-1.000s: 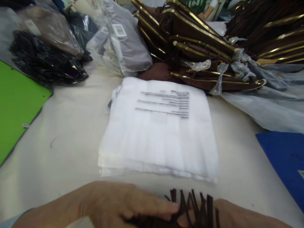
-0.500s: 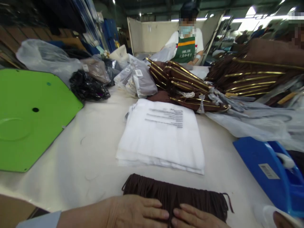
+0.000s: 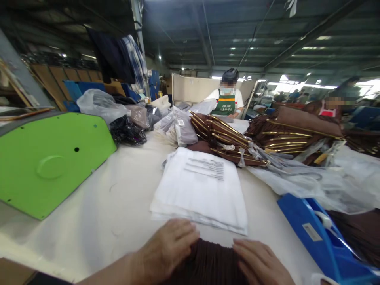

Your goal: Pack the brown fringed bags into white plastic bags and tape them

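A pale table (image 3: 130, 194) spreads around my fingers (image 3: 185, 236) in a big, dark-roofed room (image 3: 190, 39). One brown fringed piece (image 3: 216, 261) lies between my left hand (image 3: 169, 247) and right hand (image 3: 261, 259), fingers on its sides; whether they grip it, I cannot tell. Ahead sits one white stack (image 3: 198, 202); leftward, one green panel (image 3: 71, 166); rightward, one blue tool (image 3: 299, 219).

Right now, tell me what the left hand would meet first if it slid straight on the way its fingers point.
Most likely the near edge of the white stack, just beyond the fingertips of the left hand; blur and the low angle leave the exact gap unclear.
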`<state>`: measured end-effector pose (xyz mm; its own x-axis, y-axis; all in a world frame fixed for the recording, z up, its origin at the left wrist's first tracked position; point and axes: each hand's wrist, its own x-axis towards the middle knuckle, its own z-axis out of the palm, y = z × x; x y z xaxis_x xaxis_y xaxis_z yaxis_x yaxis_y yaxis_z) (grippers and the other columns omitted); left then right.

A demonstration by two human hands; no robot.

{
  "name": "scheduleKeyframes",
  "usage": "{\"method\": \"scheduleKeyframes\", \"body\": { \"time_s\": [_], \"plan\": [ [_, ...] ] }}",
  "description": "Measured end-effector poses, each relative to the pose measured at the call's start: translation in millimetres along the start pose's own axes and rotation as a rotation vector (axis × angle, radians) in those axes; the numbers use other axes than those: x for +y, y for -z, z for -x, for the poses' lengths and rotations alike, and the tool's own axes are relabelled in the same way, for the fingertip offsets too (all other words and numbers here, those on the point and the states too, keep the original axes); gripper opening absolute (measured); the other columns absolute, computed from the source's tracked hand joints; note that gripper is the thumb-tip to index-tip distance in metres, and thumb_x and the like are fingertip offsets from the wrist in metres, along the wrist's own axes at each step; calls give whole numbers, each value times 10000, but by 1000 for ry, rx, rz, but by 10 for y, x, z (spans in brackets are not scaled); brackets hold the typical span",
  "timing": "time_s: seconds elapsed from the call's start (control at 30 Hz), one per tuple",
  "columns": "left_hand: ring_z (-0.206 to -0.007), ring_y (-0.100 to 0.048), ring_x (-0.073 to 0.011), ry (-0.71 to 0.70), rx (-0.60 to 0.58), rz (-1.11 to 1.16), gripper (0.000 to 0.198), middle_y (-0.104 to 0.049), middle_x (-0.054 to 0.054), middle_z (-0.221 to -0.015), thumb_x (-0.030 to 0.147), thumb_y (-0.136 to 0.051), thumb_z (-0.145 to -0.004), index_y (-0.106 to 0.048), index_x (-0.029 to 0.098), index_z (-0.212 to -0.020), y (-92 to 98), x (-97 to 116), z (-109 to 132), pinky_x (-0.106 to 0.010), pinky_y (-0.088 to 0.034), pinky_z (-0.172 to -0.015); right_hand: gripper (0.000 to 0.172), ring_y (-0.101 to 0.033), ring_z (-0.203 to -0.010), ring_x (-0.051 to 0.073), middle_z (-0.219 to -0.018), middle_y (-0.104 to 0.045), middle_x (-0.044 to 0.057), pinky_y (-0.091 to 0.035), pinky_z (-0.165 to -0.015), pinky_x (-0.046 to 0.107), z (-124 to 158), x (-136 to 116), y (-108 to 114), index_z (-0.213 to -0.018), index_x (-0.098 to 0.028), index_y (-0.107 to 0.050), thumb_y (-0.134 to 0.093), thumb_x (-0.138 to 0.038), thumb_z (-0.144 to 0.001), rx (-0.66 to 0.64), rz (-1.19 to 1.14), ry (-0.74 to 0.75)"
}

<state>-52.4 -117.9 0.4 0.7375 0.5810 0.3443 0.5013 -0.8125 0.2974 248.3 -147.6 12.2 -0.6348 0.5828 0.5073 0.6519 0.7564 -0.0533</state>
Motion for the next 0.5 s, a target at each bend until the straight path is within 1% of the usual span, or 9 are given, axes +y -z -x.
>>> {"method": "scheduleKeyframes", "body": {
  "time_s": [0.03,0.07,0.1,0.13,0.17,0.23,0.3,0.37,0.5],
  "plan": [
    [-1171,-484,-202,146,38,-21,374,-572,-101,-1218,173,-395,-879,-485,211,-1239,69,-144,-61,-381,-381,-1007,289,-622,-967,169,-1070,-654,63,-530,-808,285,-78,74,-28,-1136,-232,-553,-492,-290,-859,11,-28,-171],
    [-1168,-475,-211,282,32,-29,354,-562,-103,-1220,169,-427,-859,-519,205,-1199,119,-302,-130,-394,-374,-1006,275,-608,-985,181,-1092,-632,79,-520,-818,310,-172,155,-80,-1111,-230,-563,-485,-291,-855,-19,-71,-331],
    [-1171,-458,-220,408,11,-32,339,-555,-96,-1217,180,-481,-831,-540,205,-1164,146,-465,-203,-403,-356,-1012,261,-592,-1004,193,-1111,-610,84,-505,-834,334,-276,241,-153,-1084,-230,-573,-497,-292,-842,-81,-121,-467],
    [-1153,-459,-233,481,-2,-36,334,-558,-97,-1193,204,-530,-804,-552,197,-1137,151,-622,-274,-412,-362,-994,253,-578,-1011,202,-1114,-596,80,-489,-845,352,-383,326,-241,-1057,-230,-580,-532,-291,-816,-157,-169,-575],
    [-1121,-469,-243,539,-23,-37,330,-568,-91,-1156,235,-578,-774,-566,196,-1101,139,-762,-340,-420,-375,-965,255,-575,-991,210,-1089,-597,73,-481,-834,358,-484,405,-338,-1022,-227,-591,-583,-286,-774,-209,-201,-640],
    [-1028,-503,-248,599,-47,-36,288,-591,-68,-1054,300,-634,-727,-599,201,-995,84,-967,-443,-417,-403,-881,253,-571,-937,229,-1003,-616,60,-462,-797,371,-643,535,-532,-925,-218,-620,-672,-261,-681,-282,-220,-714],
    [-945,-522,-232,638,-81,-17,203,-601,-32,-952,337,-650,-701,-623,212,-858,26,-1065,-509,-391,-398,-823,153,-571,-849,220,-853,-635,32,-440,-750,352,-725,618,-683,-770,-213,-638,-701,-250,-636,-317,-234,-732],
    [-898,-528,-207,655,-110,14,127,-603,-8,-865,325,-641,-699,-626,211,-754,-8,-1084,-555,-354,-379,-799,70,-557,-797,194,-752,-627,10,-412,-719,315,-742,665,-769,-664,-210,-625,-681,-251,-653,-352,-265,-736],
    [-868,-528,-186,673,-124,60,106,-600,2,-774,259,-569,-736,-605,189,-666,-5,-1066,-637,-322,-347,-785,94,-533,-756,155,-699,-604,-3,-381,-686,268,-735,740,-787,-615,-191,-582,-615,-223,-697,-384,-318,-755]
  ]
}}
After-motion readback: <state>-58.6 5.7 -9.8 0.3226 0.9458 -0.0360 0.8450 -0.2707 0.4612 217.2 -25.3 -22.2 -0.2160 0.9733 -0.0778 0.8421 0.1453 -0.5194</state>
